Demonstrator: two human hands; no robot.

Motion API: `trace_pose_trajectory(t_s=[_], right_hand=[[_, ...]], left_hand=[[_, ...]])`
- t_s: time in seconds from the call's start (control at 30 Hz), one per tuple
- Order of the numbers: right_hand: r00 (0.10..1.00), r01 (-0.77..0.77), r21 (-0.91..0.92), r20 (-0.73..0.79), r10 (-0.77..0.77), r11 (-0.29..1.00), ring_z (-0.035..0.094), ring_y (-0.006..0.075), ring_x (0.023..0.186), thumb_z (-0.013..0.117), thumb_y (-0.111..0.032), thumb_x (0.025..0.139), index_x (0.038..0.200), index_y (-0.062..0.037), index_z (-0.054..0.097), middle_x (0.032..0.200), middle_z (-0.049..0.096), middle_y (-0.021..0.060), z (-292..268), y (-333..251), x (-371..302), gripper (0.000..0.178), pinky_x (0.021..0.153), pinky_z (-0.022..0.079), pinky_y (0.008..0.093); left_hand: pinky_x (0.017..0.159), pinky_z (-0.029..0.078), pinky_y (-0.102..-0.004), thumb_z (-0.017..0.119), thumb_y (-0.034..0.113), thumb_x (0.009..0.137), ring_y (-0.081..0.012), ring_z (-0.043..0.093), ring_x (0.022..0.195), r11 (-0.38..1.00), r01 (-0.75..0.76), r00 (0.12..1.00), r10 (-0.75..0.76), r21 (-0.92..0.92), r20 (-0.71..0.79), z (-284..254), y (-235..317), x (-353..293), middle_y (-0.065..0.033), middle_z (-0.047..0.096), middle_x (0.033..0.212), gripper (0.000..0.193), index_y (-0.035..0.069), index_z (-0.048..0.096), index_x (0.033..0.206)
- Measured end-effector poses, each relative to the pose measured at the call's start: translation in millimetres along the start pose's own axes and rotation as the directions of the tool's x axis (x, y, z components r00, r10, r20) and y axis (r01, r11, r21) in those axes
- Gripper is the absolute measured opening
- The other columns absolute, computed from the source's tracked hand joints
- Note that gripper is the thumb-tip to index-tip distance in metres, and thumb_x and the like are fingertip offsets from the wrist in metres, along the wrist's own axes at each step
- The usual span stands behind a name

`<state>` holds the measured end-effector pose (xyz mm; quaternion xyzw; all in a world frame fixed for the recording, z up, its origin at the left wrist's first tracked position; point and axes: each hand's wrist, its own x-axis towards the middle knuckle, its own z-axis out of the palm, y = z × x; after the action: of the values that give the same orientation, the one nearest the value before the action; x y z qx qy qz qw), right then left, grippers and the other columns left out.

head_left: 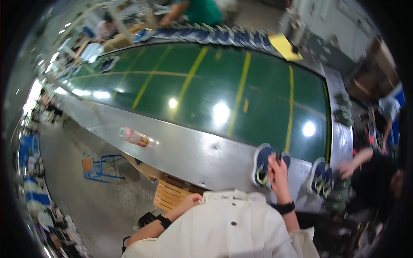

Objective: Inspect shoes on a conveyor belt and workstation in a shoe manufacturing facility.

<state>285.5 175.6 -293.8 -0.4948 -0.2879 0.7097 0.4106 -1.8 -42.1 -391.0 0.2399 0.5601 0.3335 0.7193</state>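
My right hand [278, 172] is wrapped round a small black handheld object [278, 156], whose kind I cannot make out. It is above a pair of navy shoes [261, 160] with pale soles and light green laces, standing on the metal edge of the conveyor; the hand hides part of them. My left hand [192, 200] is low beside the hem of my cream shirt, its fingers curled in. Whether anything is inside them is hidden. To the right stands another navy pair of shoes [318, 177], close to a co-worker's hand [346, 168].
The green conveyor belt [206, 103] has yellow stripes. A row of shoes [215, 36] lines its far edge, near a yellow sheet [285, 46]. A pink bottle [134, 136] lies on the metal border [185, 150]. A slatted wooden seat [172, 195] and blue-framed stool [101, 167] stand at left.
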Motion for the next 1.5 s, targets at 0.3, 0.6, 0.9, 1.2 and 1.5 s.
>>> trace_pose_trajectory(t_s=[0.3, 0.6, 0.9, 1.2, 1.5], right_hand=[[0.927, 0.007, -0.745, -0.246, -0.284, 0.668, 0.044, 0.0054, 0.047, 0.048, -0.028, 0.089, 0.093, -0.0029, 0.059, 0.052, 0.048, -0.0014, -99.4, 46.6, -31.4, 0.028, 0.045, 0.033, 0.0215], [0.865, -0.025, -0.847, -0.285, -0.413, 0.532, 0.055, 0.0266, 0.055, 0.054, -0.032, 0.083, 0.098, -0.01, 0.057, 0.06, 0.056, 0.0104, -97.9, 61.8, -44.1, 0.027, 0.051, 0.041, 0.035], [0.869, -0.12, -0.884, -0.313, -0.382, 0.452, 0.048, 0.0158, 0.05, 0.061, -0.028, 0.078, 0.101, -0.0089, 0.056, 0.055, 0.048, 0.0037, -126.1, 48.8, -27.7, 0.03, 0.05, 0.039, 0.0297], [0.919, 0.007, -0.896, -0.169, -0.356, 0.444, 0.056, 0.0264, 0.058, 0.06, -0.026, 0.075, 0.096, -0.0094, 0.057, 0.062, 0.056, 0.008, -99.0, 33.1, -6.3, 0.027, 0.052, 0.041, 0.0366], [0.938, 0.154, -0.928, 0.028, -0.346, 0.34, 0.058, 0.0271, 0.061, 0.06, -0.024, 0.075, 0.095, -0.0107, 0.059, 0.065, 0.058, 0.0113, -84.0, 27.2, 19.0, 0.023, 0.053, 0.043, 0.0354]], left_hand=[[0.071, 0.046, -0.0198, 0.057, 0.01, 0.083, -0.0055, 0.056, 0.083, 0.959, 0.237, 0.968, -0.247, 0.154, 0.05, -7.9, 21.4, 3.9, -0.0014, 0.061, 0.093, 0.02, 0.003, 0.059, 0.103], [0.057, 0.041, -0.0399, 0.063, 0.012, 0.07, -0.0295, 0.055, 0.068, 0.515, -0.017, 0.995, 0.097, 0.857, -0.038, 47.3, 55.2, 25.8, -0.0104, 0.055, 0.069, 0.024, 0.006, 0.049, 0.087], [0.062, 0.041, -0.0421, 0.06, 0.021, 0.072, -0.0321, 0.055, 0.075, 0.134, -0.09, 0.996, 0.033, 0.987, 0.086, 62.0, 66.9, 39.8, -0.0125, 0.055, 0.078, 0.026, 0.008, 0.044, 0.088], [0.063, 0.043, -0.0372, 0.059, 0.019, 0.074, -0.0304, 0.057, 0.073, 0.42, 0.236, 0.97, -0.056, 0.876, -0.235, 70.0, 44.6, 47.0, -0.0131, 0.059, 0.079, 0.023, 0.006, 0.05, 0.09], [0.065, 0.044, -0.0283, 0.067, 0.014, 0.07, -0.0167, 0.058, 0.071, 0.834, 0.2, 0.978, -0.2, 0.514, -0.057, 66.6, 50.6, 24.3, -0.0078, 0.064, 0.083, 0.032, 0.005, 0.058, 0.099]])
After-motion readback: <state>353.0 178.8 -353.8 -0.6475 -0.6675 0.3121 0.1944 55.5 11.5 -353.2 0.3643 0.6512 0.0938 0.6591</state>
